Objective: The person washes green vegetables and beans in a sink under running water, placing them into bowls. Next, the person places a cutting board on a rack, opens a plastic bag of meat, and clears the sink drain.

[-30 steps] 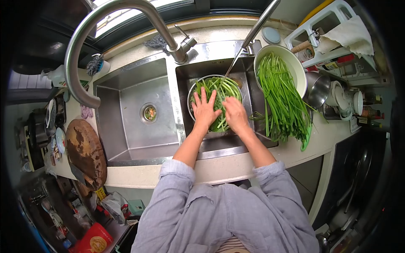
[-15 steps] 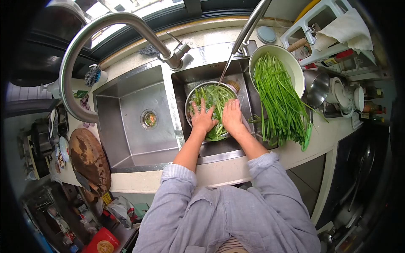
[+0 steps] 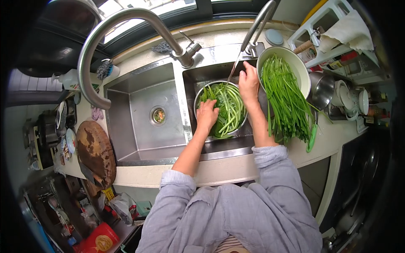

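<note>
A metal bowl stands in the right sink basin, filled with long green beans and leafy greens. My left hand rests on the vegetables at the bowl's left side, fingers stretched out and pressing lightly. Above the bowl's right rim, my right hand is raised, its index finger pointing up toward the slim faucet; it grips nothing that I can see. A thin stream of water runs from that faucet into the bowl.
A pale basin of garlic chives sits right of the sink, with a green-handled tool beside it. A large curved faucet arches over the left sink basin. Farther left lies a round wooden cutting board.
My right hand has left the vegetables and moved up and right toward the slim faucet. My left hand stays on the greens. The whole view has shifted slightly.
</note>
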`<state>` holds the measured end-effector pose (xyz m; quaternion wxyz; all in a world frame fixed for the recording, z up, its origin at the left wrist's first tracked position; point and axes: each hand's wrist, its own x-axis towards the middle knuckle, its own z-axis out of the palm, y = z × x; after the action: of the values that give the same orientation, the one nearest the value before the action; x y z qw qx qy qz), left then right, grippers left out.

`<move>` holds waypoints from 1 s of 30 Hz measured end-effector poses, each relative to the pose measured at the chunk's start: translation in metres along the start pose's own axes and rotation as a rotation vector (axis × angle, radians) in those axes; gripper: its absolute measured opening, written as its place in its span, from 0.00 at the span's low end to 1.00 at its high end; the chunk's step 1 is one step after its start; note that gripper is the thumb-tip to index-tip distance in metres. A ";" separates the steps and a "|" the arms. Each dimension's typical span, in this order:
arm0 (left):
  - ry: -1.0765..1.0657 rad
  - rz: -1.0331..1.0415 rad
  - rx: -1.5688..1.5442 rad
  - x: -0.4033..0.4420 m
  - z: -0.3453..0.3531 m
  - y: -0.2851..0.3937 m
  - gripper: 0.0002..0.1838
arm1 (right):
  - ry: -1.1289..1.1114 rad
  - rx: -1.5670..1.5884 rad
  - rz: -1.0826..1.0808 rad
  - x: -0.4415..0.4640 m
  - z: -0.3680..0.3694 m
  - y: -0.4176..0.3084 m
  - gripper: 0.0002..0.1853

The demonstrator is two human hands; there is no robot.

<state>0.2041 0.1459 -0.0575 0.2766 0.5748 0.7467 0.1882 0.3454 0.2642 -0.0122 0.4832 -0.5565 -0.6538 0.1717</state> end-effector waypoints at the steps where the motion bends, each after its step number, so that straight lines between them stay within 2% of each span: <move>1: -0.019 -0.029 -0.121 0.001 -0.003 0.001 0.21 | 0.000 0.109 0.159 0.006 0.007 -0.002 0.19; 2: -0.040 -0.055 -0.244 0.003 -0.006 0.004 0.20 | -0.001 0.216 0.319 0.011 0.013 -0.005 0.20; 3: 0.024 -0.056 -0.264 0.003 -0.006 0.009 0.18 | 0.047 0.238 0.313 0.016 0.018 -0.007 0.22; 6: 0.061 0.004 -0.459 0.011 -0.008 0.021 0.17 | -0.024 -0.227 0.007 0.022 0.016 -0.004 0.25; 9: -0.030 0.008 -0.556 0.026 -0.023 0.046 0.17 | -0.018 -0.478 -0.138 0.025 0.021 0.015 0.27; 10: -0.089 -0.014 -0.512 0.030 -0.032 0.056 0.15 | -0.031 -0.509 -0.160 0.026 0.019 0.015 0.26; 13: -0.040 0.080 -0.637 0.043 -0.016 0.048 0.14 | -0.040 -0.631 -0.158 0.025 0.020 0.012 0.17; 16: -0.033 0.091 -0.695 0.047 -0.009 0.037 0.14 | 0.122 -0.731 -0.130 0.036 0.024 0.012 0.14; 22: -0.089 -0.058 -0.645 0.025 0.000 -0.001 0.13 | 0.072 -0.427 -0.017 0.047 0.030 0.038 0.10; 26: -0.105 -0.076 -0.628 0.009 0.009 -0.009 0.14 | 0.256 -0.384 -0.049 0.050 0.038 0.042 0.13; 27: -0.124 -0.089 -0.634 0.006 0.010 -0.007 0.14 | 0.166 -0.229 0.171 0.053 0.032 0.030 0.14; 28: -0.141 -0.104 -0.637 0.004 0.010 -0.006 0.14 | 0.200 -0.096 0.322 0.056 0.030 0.018 0.16; 30: -0.171 -0.127 -0.653 -0.001 0.010 -0.005 0.14 | 0.342 0.096 0.406 0.061 0.034 0.012 0.20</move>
<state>0.2066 0.1434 -0.0678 0.5190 0.4220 0.6553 0.3508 0.3288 0.3332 -0.0106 0.5680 -0.6736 -0.4290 0.1993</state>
